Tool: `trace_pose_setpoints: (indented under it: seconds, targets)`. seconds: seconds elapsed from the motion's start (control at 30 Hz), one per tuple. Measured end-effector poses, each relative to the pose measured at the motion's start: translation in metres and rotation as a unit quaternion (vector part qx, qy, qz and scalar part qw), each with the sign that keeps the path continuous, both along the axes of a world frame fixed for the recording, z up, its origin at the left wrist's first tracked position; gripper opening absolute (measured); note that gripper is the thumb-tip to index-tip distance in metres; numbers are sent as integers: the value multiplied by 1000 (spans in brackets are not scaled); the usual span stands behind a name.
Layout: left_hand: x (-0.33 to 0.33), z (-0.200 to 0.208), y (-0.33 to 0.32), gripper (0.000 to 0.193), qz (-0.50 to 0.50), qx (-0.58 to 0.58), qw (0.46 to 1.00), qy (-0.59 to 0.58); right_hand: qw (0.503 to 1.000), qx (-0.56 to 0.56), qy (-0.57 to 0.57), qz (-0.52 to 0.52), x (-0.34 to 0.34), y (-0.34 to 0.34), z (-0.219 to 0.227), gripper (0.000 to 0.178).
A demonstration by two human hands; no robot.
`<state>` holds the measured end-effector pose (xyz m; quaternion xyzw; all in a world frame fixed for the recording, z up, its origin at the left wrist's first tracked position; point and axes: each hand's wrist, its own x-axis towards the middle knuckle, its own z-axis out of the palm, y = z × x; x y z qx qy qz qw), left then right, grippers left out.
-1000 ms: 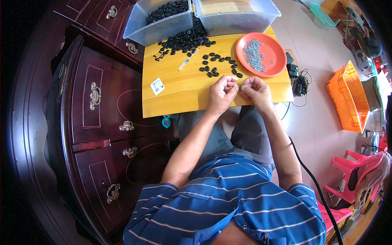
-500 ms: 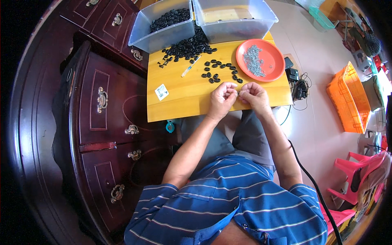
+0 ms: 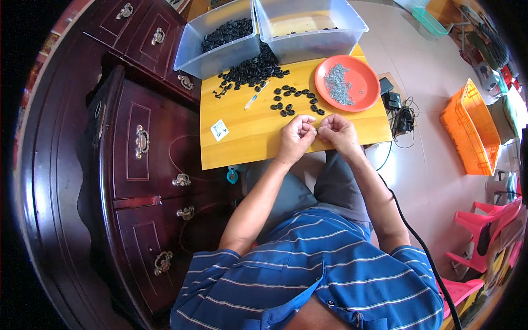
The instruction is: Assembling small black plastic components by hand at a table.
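Note:
My left hand [image 3: 296,139] and my right hand [image 3: 340,134] meet above the near edge of the yellow table [image 3: 247,151]. Thumbs and fingers of both are pinched together at one spot, around something too small and covered to name. Just beyond my fingertips lie several loose black oval pieces [image 3: 290,107] in a rough ring. Beyond my right hand stands a red plate [image 3: 369,74] holding small grey slivers [image 3: 337,85]. A heap of similar black pieces [image 3: 253,70] lies farther back on the left.
Two clear plastic bins [image 3: 220,61] stand at the table's back, the left one holding black pieces. A slim pen-like tube [image 3: 253,100] and a white card [image 3: 219,130] lie on the table. Dark drawers [image 3: 140,143] flank the left; an orange basket [image 3: 467,132] and cables [image 3: 406,118] are at right.
The view has shifted slightly. My hands remain together in the same pinch, with small finger movements. The pieces on the table show no clear rearrangement.

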<state>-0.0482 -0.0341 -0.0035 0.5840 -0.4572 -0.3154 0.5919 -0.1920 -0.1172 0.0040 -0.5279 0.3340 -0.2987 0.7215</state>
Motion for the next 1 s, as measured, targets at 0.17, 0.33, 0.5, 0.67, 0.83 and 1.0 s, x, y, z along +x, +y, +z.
trace_pose_setpoints:
  seconds: [0.17,0.33,0.5,0.67,0.83,1.0]
  targets:
    - [14,12,4,27,-10,42,997,-58,1000,8,-23,-19,-2,-1,0,12]
    - [34,16,4,32,106,34,962,-250,998,18,-40,-41,-2,-6,-4,12]
    - [44,20,-1,28,102,51,929,-352,998,22,-50,-20,-5,-5,-4,11]
    - [44,19,-7,18,105,53,894,-433,998,29,-58,-2,-8,-6,-9,12]
    - [46,24,-5,10,77,77,892,-438,997,39,-69,11,-9,-6,-9,12]
    - [38,30,-3,6,55,56,915,-396,995,62,-78,5,-11,-7,-4,14]
